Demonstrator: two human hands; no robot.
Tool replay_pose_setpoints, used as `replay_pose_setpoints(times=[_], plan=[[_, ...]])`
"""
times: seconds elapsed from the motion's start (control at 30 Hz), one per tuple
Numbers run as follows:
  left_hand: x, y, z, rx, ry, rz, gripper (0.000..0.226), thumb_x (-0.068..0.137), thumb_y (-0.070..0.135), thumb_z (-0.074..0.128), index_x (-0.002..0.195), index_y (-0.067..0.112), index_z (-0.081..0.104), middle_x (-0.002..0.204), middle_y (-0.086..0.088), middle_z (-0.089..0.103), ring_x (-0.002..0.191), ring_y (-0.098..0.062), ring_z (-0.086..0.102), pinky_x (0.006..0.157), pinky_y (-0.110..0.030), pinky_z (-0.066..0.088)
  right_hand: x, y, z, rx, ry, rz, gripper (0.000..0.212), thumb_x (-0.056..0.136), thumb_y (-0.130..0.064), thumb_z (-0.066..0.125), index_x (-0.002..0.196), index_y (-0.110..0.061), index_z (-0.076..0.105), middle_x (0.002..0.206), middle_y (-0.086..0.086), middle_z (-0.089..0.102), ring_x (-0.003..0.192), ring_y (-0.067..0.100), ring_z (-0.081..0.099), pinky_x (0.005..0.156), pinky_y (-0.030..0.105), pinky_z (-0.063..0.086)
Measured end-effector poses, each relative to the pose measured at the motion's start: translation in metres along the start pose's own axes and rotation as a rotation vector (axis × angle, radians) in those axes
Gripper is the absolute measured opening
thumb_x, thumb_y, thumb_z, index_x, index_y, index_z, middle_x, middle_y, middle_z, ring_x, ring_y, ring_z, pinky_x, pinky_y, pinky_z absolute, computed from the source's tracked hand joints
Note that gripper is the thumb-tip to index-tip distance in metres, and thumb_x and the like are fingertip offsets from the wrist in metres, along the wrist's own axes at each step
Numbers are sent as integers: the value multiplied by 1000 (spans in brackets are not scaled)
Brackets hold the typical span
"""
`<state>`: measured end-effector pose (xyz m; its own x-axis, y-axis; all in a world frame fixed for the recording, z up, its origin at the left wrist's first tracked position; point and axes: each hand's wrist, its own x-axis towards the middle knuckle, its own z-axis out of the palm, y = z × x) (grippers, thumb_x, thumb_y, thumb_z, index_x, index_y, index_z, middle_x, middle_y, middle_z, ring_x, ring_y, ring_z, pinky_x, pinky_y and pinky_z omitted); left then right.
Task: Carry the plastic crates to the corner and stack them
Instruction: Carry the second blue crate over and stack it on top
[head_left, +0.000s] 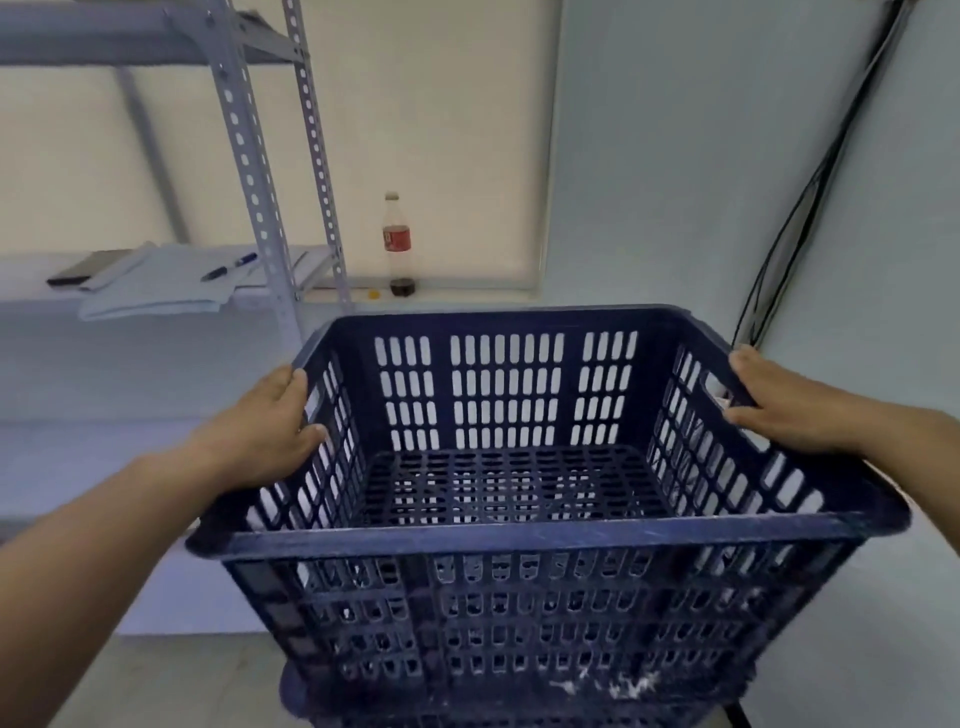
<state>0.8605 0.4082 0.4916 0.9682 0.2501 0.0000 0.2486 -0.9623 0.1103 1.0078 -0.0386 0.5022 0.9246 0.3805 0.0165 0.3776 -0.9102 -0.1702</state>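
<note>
Crate (519, 467) gripped at both side rims, your left hand (260, 431) and right hand (779, 405) clamped opposite for balance, held level above another crate's rim (311, 691) near the corner

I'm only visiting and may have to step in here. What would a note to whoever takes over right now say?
Left hand: gripping the left rim of the blue crate.
Right hand: gripping the right rim.
The crate is empty, held up facing the corner; another blue crate edge shows just beneath it.
Done: crate carried to the corner.
Left: lower it squarely onto the one below, let go. Other crates are not in view.
</note>
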Motion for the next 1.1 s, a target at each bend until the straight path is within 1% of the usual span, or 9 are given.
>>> replay_pose_setpoints(times=[0.1,0.2,0.27,0.33,0.43,0.6,0.77,0.9,1.1], plan=[[-1,2,0,44,8,-17,72,99,34,39,151,1,3,162,-14,-2,150,-23,1,117,-28,4,2,3,5,-55,30,-25,36,91,-20,55,117,-1,39,109,7,38,92,21,42,78,30,32],[0,0,3,56,6,-24,72,99,36,38,152,2,4,162,-13,-2,150,-23,1,118,-30,4,2,4,7,-48,73,-27,32,91,-22,54,112,-3,40,112,10,42,93,25,47,79,35,37],[1,-3,6,55,17,-14,72,98,36,39,152,1,7,163,-13,2,149,-23,5,120,-32,7,3,6,10,-62,92,-40,34,92,-24,53,116,-3,40,111,9,42,96,26,47,82,37,39],[2,-4,7,44,29,3,70,97,34,42,150,-2,15,161,-15,10,148,-26,12,119,-34,11,2,4,9,-77,91,-26,38,92,-23,53,120,-1,40,114,12,42,98,25,45,82,34,36],[3,-3,3,2,51,44,56,94,30,49,135,-3,35,148,-19,32,139,-33,29,114,-39,23,0,1,5,-76,67,21,45,91,-22,54,125,2,38,125,16,41,108,29,46,87,36,35],[-11,0,-6,-66,6,71,29,95,23,48,109,-2,44,130,-24,41,120,-38,40,104,-41,30,-14,-10,4,-83,34,93,52,92,-21,54,133,5,35,132,22,41,116,35,46,92,36,36],[-28,-2,2,-5,60,83,38,94,24,50,112,-10,47,129,-30,42,118,-44,41,101,-44,33,-39,-23,7,-103,75,127,30,90,-14,56,111,4,45,113,23,48,92,31,47,77,35,37],[-26,-6,7,29,67,75,48,93,29,51,120,-10,45,135,-31,39,123,-46,39,105,-47,32,-43,-25,9,-129,131,152,33,90,-14,55,114,6,46,112,23,47,103,39,51,78,36,36],[-32,0,2,-14,92,83,49,96,28,47,128,-8,42,141,-27,36,131,-41,33,108,-41,26,-49,-32,4,-109,142,166,31,89,-16,56,110,5,47,114,25,48,104,41,52,77,35,37]])
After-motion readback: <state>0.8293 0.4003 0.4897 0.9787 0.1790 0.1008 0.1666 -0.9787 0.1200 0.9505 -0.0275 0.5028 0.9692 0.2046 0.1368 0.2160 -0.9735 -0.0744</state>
